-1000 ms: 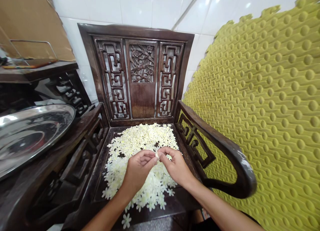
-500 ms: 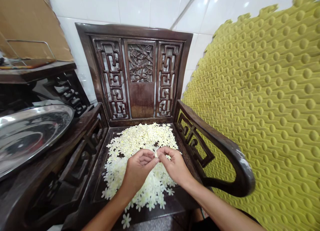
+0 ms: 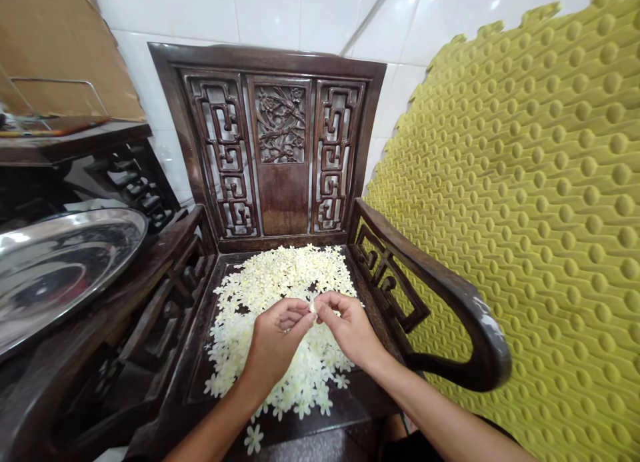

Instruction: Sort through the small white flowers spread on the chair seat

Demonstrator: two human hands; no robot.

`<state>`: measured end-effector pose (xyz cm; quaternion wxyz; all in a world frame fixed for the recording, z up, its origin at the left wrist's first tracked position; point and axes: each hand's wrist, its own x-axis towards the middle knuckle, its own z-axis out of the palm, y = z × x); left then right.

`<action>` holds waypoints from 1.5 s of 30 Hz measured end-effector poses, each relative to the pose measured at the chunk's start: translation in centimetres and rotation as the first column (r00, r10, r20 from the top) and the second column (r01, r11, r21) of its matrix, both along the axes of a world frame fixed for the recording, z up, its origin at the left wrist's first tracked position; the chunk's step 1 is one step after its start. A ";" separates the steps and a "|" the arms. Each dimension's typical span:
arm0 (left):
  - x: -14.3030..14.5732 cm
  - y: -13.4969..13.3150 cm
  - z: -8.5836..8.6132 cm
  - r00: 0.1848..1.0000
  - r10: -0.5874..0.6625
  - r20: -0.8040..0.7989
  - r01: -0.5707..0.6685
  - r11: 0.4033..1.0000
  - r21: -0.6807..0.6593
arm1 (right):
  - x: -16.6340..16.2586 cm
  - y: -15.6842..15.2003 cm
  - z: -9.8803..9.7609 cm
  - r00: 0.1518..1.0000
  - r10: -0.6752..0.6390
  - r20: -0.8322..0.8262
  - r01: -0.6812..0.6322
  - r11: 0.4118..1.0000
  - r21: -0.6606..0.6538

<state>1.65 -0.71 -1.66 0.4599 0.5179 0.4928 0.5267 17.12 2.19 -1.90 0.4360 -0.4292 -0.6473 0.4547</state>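
On the carved dark-wood chair [image 3: 283, 202], small white blossoms [image 3: 280, 275] lie heaped; left hand [image 3: 275, 335] and right hand [image 3: 350, 332] pinch one pale blossom [image 3: 313, 307] together.

Logging from my remote station, I'm cataloguing white glazed wall tiles [image 3: 280, 15], a carved dark-wood lattice-back armchair [image 3: 265, 59], a studded yellow-green foam mat [image 3: 530, 202] standing beside it, and brown cardboard [image 3: 60, 55] leaning against the tiles.
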 end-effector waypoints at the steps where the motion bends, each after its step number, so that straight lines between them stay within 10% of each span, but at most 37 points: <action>1: 0.0 0.0 0.1 1.000 -0.001 -0.003 0.001 1.000 0.001 | 0.0 0.0 0.0 1.000 0.004 -0.008 -0.004 1.000 -0.005; 23: -0.5 0.9 -0.2 0.966 0.068 0.251 -0.026 0.986 -0.167 | -0.4 -1.3 1.0 0.939 -0.069 0.337 -0.037 0.954 0.298; 45: -0.2 0.7 0.1 0.985 0.077 0.156 -0.062 0.993 -0.102 | -0.2 -1.7 0.5 0.884 -0.197 0.424 -0.067 0.844 0.532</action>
